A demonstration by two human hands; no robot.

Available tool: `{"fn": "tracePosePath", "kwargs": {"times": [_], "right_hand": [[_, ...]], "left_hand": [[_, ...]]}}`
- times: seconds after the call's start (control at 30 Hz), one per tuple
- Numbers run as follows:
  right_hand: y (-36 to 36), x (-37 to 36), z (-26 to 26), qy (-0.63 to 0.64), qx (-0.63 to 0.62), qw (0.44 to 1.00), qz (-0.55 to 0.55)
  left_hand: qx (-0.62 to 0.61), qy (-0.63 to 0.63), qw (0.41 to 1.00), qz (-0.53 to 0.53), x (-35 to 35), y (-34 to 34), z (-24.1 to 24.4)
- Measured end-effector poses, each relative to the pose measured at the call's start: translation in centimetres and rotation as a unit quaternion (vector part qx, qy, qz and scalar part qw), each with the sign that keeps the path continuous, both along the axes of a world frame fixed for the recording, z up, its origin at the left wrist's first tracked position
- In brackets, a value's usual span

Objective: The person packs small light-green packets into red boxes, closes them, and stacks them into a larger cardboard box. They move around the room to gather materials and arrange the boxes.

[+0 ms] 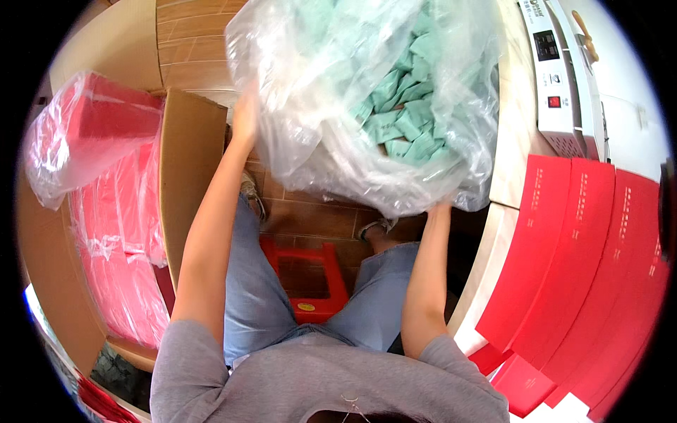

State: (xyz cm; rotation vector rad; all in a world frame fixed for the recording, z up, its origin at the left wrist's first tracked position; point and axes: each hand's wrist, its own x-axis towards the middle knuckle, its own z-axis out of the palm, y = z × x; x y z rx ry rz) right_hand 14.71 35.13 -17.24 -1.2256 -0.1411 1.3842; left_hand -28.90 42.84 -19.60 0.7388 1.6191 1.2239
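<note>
A large clear plastic bag (pixel 317 143) fills the upper middle of the view, its mouth spread wide. Inside it lie many small green packets (pixel 407 121), some bearing print. My left hand (pixel 247 116) holds the bag's left side, the fingers blurred and partly covered by plastic. At the bag's near right edge, my right hand (pixel 440 205) grips the film, mostly hidden under its folds. The bag hangs over the floor in front of my knees.
Left, a cardboard box (pixel 193 143) holds plastic-wrapped red boxes (pixel 116 211). Right, a counter (pixel 508 106) carries a white machine (pixel 555 79) with a red switch and a row of red boxes (pixel 571 254). A red plastic stool (pixel 317 312) is between my legs on the wood-look floor (pixel 301 217).
</note>
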Motion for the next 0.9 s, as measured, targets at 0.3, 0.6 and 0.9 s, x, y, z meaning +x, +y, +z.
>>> {"fn": "tracePosePath", "kwargs": {"times": [0.3, 0.6, 0.9], "right_hand": [[-15.0, -5.2, 1.1, -0.012, -0.015, 0.996, -0.088], [-22.2, -7.5, 9.7, -0.212, -0.042, 0.973, -0.085], [-21.1, -16.3, 19.2, -0.498, 0.150, 0.854, 0.008]], "left_hand": [[0.096, -0.076, 0.992, -0.023, -5.7, -19.3, -0.8], [0.049, -0.006, 0.995, -0.092, -8.7, -23.3, 2.2], [0.084, -0.027, 0.995, 0.035, -4.4, -28.2, 9.7]]}}
